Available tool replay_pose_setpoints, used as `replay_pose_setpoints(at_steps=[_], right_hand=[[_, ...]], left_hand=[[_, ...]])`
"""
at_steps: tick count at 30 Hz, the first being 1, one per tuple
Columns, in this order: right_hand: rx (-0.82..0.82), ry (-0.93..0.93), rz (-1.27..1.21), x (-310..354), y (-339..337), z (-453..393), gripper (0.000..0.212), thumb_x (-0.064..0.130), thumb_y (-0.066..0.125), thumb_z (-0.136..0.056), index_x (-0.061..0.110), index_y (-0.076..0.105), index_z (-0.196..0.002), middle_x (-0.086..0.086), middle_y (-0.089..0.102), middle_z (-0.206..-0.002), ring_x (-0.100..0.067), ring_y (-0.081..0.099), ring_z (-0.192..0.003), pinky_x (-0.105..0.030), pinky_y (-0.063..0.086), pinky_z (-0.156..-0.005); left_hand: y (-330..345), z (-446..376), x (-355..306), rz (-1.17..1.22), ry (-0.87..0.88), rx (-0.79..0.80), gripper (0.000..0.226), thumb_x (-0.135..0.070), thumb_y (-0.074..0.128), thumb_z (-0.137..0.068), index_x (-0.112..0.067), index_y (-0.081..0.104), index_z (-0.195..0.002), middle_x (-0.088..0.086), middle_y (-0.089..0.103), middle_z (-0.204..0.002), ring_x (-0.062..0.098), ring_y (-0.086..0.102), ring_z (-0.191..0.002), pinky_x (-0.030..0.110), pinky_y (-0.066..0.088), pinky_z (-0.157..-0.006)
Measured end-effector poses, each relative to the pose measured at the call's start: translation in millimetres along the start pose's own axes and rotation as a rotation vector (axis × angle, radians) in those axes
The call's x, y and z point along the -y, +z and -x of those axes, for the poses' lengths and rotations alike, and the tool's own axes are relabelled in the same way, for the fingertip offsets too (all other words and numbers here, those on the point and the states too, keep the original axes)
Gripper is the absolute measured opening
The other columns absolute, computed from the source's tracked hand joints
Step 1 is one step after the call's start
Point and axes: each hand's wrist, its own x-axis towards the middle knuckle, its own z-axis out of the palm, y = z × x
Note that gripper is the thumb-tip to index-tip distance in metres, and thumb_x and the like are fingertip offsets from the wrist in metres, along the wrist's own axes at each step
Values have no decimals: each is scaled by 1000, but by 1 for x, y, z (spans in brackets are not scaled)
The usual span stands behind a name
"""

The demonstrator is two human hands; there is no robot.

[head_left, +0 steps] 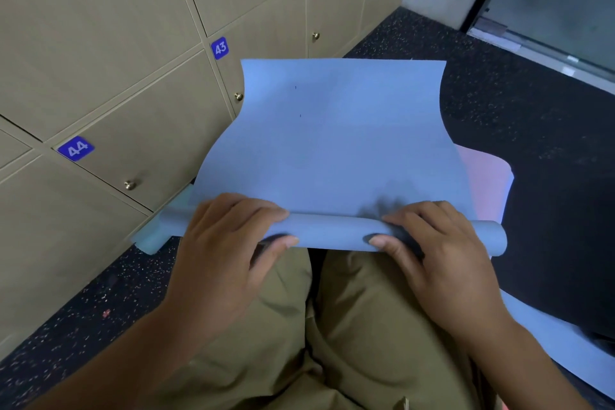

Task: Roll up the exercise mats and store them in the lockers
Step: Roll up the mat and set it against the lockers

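Both hands grasp the roll — left hand (229, 243) and right hand (436, 243) set apart, thumbs under, fingers over, probably to keep the turns even. The blue mat (332, 143), thin, smooth and flexible, lies flat ahead on speckled floor (532, 110). Beyond stand closed, wood-grain lockers (133, 76) — numbered 42 to 44.

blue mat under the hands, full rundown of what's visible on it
The blue mat is thin, flexible, matte and foam-like. Its near edge is wound into a tight, narrow roll lying crosswise in front of the knees; the rest lies unrolled, stretching away across the dark speckled floor beside the lockers, side edges curling inward. The left hand and right hand both grip the roll, fingers over, thumbs beneath. A pink mat peeks out underneath.
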Motion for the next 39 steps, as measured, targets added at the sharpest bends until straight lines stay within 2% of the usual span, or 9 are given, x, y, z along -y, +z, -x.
replay_pose_setpoints(at_steps=[4, 7, 14, 21, 24, 26, 29, 33, 39], right_hand=[[70, 35, -40, -5, -1, -18, 44, 55, 49, -99, 19, 72, -93, 6, 63, -87, -20, 55, -84, -43, 48, -75], [100, 39, -28, -8, 1, -27, 45, 57, 46, -98, 21, 72, -92, 6, 62, -86, -19, 54, -87, -42, 49, -77], [-112, -49, 116, 2, 6, -21, 26, 32, 60, -101, 9, 71, -97, -3, 66, -95, -30, 57, -87, -44, 46, -78], [-54, -85, 167, -2, 8, -6, 45, 39, 63, -98, 6, 67, -129, -8, 66, -125, -35, 59, -114, -46, 45, -100], [-2, -106, 167, -8, 9, -10, 51, 42, 59, -99, 7, 63, -136, -8, 64, -130, -35, 58, -118, -45, 42, -106], [14, -112, 145, -13, 10, -14, 50, 43, 58, -100, 9, 62, -137, -5, 64, -130, -32, 57, -117, -42, 41, -105], [27, -98, 90, -20, 12, -24, 44, 42, 57, -100, 12, 66, -132, -2, 66, -124, -28, 59, -110, -39, 42, -98], [44, -67, 59, -22, 11, -38, 38, 43, 50, -102, 15, 69, -118, 2, 67, -111, -25, 58, -99, -41, 44, -87], [145, 18, 28, -26, 9, -57, 42, 50, 38, -101, 21, 69, -103, 7, 62, -97, -22, 54, -96, -37, 38, -87]], left_hand=[[6, 1, 6, -35, -14, 93, 46, -49, 66, -93, -13, 72, -120, -5, 69, -117, 26, 62, -105, 36, 42, -98], [11, -6, 9, -35, -40, 112, 47, -52, 59, -94, -14, 72, -118, -5, 69, -112, 25, 60, -101, 35, 41, -96], [16, -22, 14, 32, -77, 183, 45, -54, 48, -96, -18, 72, -110, -9, 67, -100, 21, 59, -92, 31, 36, -86], [14, -45, 21, 125, -162, 263, 53, -60, 40, -90, -23, 73, -105, -9, 58, -108, 14, 49, -98, 34, 38, -92], [14, -54, 24, 181, -209, 310, 55, -65, 39, -86, -30, 72, -112, -15, 59, -108, 11, 47, -102, 27, 34, -92], [15, -57, 23, 245, -268, 259, 44, -60, 52, -84, -35, 71, -115, -20, 62, -108, 8, 48, -106, 19, 33, -93], [17, -59, 13, 316, -318, 109, 29, -44, 65, -80, -36, 72, -107, -26, 64, -102, 2, 49, -104, 12, 33, -92], [20, -56, 1, 252, -246, 13, 12, -30, 63, -88, -28, 74, -95, -19, 66, -94, 8, 54, -95, 25, 38, -86], [28, -37, 6, 20, -63, 61, 43, -45, 59, -95, -17, 71, -125, -6, 67, -121, 21, 60, -113, 31, 37, -101]])
